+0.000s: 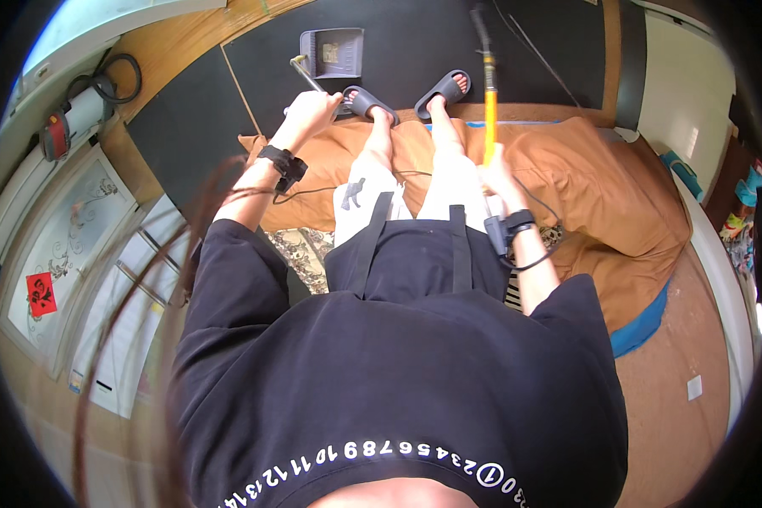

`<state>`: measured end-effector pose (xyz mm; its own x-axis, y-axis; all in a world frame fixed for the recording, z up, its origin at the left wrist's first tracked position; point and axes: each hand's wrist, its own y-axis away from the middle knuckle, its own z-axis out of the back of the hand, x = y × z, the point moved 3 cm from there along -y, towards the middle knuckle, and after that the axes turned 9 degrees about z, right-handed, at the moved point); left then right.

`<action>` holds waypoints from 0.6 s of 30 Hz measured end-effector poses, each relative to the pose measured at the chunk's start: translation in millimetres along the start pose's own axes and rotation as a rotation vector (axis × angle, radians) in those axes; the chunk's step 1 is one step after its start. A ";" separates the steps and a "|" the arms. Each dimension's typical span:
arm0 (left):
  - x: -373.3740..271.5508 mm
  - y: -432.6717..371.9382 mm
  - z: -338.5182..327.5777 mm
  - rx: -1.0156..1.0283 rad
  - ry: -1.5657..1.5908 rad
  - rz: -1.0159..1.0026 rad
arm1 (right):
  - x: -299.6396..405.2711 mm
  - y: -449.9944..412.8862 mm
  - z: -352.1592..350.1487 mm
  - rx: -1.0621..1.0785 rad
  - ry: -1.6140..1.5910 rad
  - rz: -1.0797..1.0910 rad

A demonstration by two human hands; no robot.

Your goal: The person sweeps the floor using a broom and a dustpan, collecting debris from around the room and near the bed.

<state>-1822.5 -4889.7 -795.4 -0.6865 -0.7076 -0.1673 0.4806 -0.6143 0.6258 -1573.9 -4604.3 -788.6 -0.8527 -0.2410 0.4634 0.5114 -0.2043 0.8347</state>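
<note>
My left hand is closed around the grey handle of a long-handled dustpan. The grey plastic dustpan, with teeth along one side, lies on the dark floor beyond my feet. A small pale yellowish thing shows in its pan. In my right hand is the lower end of a yellow pole, which has a dark sleeve higher up. The pole points away from me past my right foot, and its blurred far end runs to the top of the picture, so I cannot tell what it carries.
My feet wear grey slides. Brown wrinkled covering with a blue edge spreads around my legs. A dark cable runs by my right wrist. On the left are a white door and a canister-like device with a black hose.
</note>
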 end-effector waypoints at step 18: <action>-7.6 -16.8 -16.1 -0.179 0.055 -0.101 | 70.4 28.3 -27.8 0.571 -1.208 -0.138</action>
<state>-1816.6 -4879.6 -817.0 -0.7074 -0.6545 -0.2670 0.5036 -0.7317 0.4594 -1616.5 -4653.4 -740.7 -0.6043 0.7918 0.0888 0.5507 0.3345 0.7648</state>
